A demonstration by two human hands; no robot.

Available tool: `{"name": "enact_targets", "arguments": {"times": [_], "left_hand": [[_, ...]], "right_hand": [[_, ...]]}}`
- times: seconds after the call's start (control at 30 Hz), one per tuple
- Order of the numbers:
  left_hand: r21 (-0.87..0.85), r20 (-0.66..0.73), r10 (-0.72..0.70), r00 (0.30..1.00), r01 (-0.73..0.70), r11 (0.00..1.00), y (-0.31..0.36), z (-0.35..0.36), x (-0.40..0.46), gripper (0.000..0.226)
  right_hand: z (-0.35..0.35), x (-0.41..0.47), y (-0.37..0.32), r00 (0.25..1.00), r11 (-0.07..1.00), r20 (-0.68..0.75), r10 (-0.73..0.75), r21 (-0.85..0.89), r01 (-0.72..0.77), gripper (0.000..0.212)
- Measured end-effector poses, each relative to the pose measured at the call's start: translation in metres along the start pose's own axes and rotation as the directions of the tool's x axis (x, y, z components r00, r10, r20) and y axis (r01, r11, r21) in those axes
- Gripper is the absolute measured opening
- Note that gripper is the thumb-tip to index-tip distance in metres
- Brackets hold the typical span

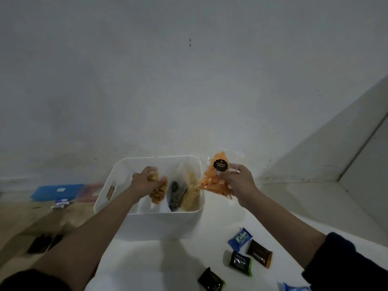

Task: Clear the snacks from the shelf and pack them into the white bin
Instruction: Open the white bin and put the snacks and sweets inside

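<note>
The white bin (pixel 155 224) stands on the white shelf top (pixel 159 267) against the wall. Inside the bin, my left hand (pixel 142 182) grips a clear bag of brown snacks (pixel 158 193). Beside it in the bin lie a dark-labelled bag (pixel 175 195) and a pale yellow snack bag (pixel 192 195). My right hand (pixel 237 180) holds a clear bag of orange chips (pixel 213 181) with a black round label, just right of the bin's rim and above the shelf.
Several small wrapped snacks lie on the shelf at the front right: a blue one (pixel 240 238), a brown one (pixel 259 255), two black-green ones (pixel 240 262). A blue box (pixel 55 192) and small items sit on the wooden surface (pixel 25 219) at left. Walls close in behind and right.
</note>
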State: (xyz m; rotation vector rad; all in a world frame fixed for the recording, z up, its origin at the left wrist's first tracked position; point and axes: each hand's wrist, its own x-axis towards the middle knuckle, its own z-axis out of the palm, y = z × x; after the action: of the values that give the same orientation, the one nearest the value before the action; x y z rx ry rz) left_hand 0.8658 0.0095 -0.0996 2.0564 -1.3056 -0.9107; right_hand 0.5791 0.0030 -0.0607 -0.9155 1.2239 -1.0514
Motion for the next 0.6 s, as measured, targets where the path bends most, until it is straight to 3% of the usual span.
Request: {"name": "enact_targets", "arguments": {"times": [0.1,0.23,0.3,0.47,0.6], "left_hand": [[0.286,0.057,-0.062,0.996,0.043,0.957,-0.011,0.012,0.025,0.067],[0.542,0.177,-0.078,0.981,-0.031,0.840,-0.020,0.028,0.056,0.057],[0.561,0.210,-0.062,0.976,-0.069,0.825,-0.024,0.037,0.068,0.051],[0.410,0.310,-0.109,0.945,-0.029,0.912,-0.032,0.054,0.083,0.088],[0.325,0.423,-0.208,0.882,0.067,0.943,-0.039,0.045,0.079,0.092]], "right_hand": [[0.005,0.007,0.000,1.000,1.000,-0.002,-0.020,-0.003,0.020,0.049],[0.009,0.016,0.005,0.999,0.999,0.015,-0.035,-0.010,0.035,0.048],[0.012,0.021,0.008,0.999,0.998,0.011,-0.042,-0.036,0.043,0.050],[0.024,0.032,0.011,0.997,0.995,0.004,-0.079,-0.059,0.079,0.051],[0.046,0.034,0.013,0.996,0.994,0.027,-0.087,-0.070,0.088,0.056]]}}
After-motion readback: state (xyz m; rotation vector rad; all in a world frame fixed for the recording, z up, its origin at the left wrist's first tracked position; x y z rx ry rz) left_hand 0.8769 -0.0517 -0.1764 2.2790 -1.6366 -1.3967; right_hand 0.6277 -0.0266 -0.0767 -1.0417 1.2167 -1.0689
